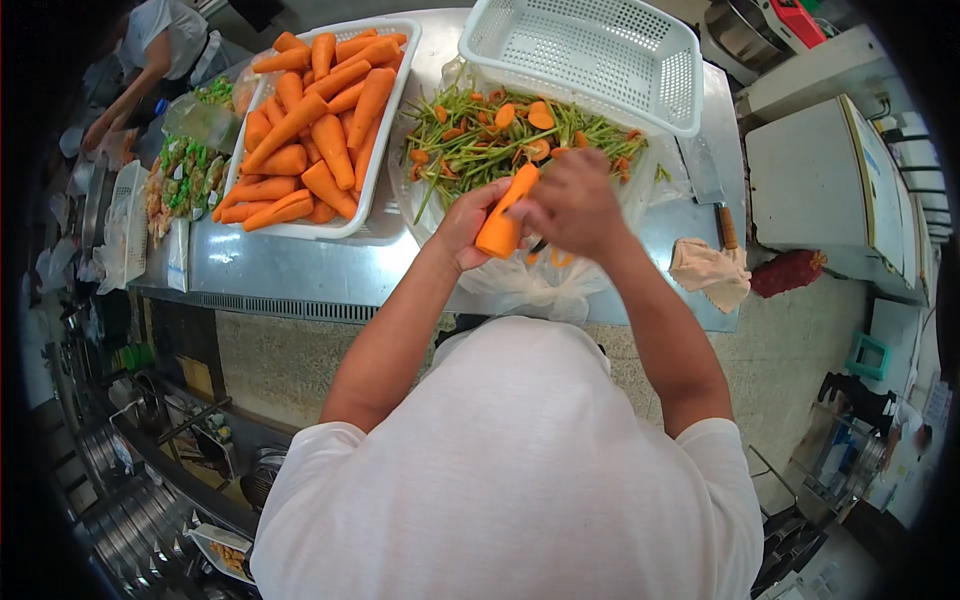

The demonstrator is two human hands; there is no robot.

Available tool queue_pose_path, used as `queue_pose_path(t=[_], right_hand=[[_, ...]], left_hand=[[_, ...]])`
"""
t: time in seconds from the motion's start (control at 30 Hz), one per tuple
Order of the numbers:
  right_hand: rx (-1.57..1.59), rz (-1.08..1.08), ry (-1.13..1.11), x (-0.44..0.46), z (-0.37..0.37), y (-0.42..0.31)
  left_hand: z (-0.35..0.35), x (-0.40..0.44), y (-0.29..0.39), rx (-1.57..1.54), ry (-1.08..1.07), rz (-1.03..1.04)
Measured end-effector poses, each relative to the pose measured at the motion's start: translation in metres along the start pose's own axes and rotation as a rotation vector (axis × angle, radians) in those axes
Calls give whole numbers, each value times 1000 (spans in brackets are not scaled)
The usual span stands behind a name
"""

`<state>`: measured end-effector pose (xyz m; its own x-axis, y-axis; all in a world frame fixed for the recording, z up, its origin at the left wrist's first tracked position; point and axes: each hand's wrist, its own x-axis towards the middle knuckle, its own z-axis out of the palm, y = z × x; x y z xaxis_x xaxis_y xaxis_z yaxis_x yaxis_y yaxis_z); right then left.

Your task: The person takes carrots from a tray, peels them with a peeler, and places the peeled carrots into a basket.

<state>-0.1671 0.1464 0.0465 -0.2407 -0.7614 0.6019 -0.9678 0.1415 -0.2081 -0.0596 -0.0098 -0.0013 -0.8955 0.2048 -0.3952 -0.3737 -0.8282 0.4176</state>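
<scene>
A bright orange carrot (499,231), its cut thick end toward me, is tilted across the palm of my left hand (462,222), whose fingers are closed around it. Over the carrot's upper end, my right hand (577,203) is curled and slightly blurred. Whatever it grips is hidden; a small dark bit shows below the thumb. Beneath both hands, a clear plastic bag (545,290) lies spread on the steel table. Green carrot stems (470,140) and sliced-off carrot tops (540,118) are heaped on it, with orange peelings near my wrists.
To the left stands a white basket (408,62) piled with whole carrots (330,135). A white perforated basket (690,85) is at the back. On the right lie a cleaver (701,170) and a cloth (710,272). Another person (165,50) stands far left, near bagged green items (190,165).
</scene>
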Motion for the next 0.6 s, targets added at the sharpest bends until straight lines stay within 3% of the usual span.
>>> queue_pose_path(t=[0.07, 0.13, 0.23, 0.3, 0.43, 0.5, 0.6], right_hand=[[-26, -31, -54, 3, 1, -14], [-52, -60, -110, 0, 5, -7], [-155, 91, -7, -12, 7, 54], [-260, 389, -136, -15, -4, 72], [-241, 264, -101, -10, -8, 32], [-25, 18, -60, -2, 0, -3], [5, -25, -135, 1, 5, -9]], left_hand=[[13, 3, 3, -166, 184, -20], [-7, 3, 1, -34, 77, -21], [-19, -7, 7, 108, -67, -55], [-13, -12, 9, 119, -97, -99], [-4, -5, 6, 28, -33, 24], [0, 2, 5, 2, 15, 37], [0, 6, 6, -160, 151, 11]])
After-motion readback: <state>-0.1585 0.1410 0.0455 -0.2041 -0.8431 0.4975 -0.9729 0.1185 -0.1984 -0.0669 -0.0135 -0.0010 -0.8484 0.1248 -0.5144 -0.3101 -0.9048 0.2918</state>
